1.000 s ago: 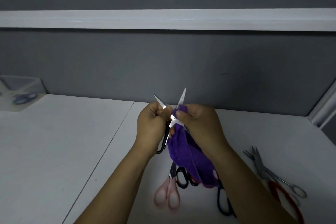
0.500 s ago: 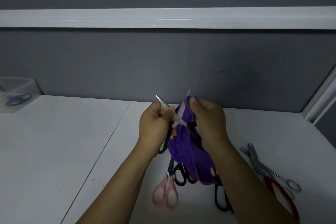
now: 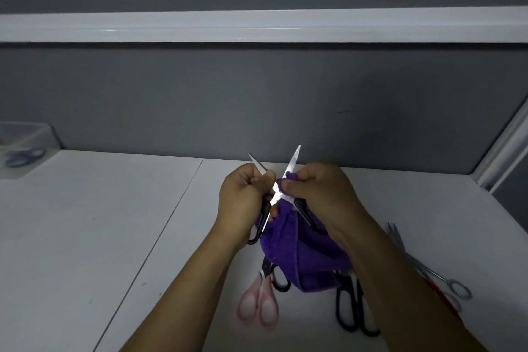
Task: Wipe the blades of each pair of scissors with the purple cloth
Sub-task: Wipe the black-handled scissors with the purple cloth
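Note:
My left hand point(image 3: 244, 197) grips a pair of black-handled scissors point(image 3: 293, 161), held up over the table with the blades spread in an X. My right hand point(image 3: 320, 194) pinches the purple cloth point(image 3: 303, 263) around the right blade near the pivot; the blade tip shows bare above my fingers. The rest of the cloth hangs down below my hands. On the table below lie pink-handled scissors point(image 3: 258, 304), a black-handled pair point(image 3: 281, 283) partly under the cloth, and dark-handled scissors point(image 3: 350, 311).
All-metal scissors point(image 3: 428, 269) and a red-handled pair point(image 3: 445, 303) lie at the right, partly behind my right arm. A clear box point(image 3: 21, 146) with blue-handled scissors sits at the far left. A grey partition wall backs the white table point(image 3: 85, 223).
My right hand slid the cloth down the right blade from near its tip toward the pivot, baring the tip again. The left hand kept its hold.

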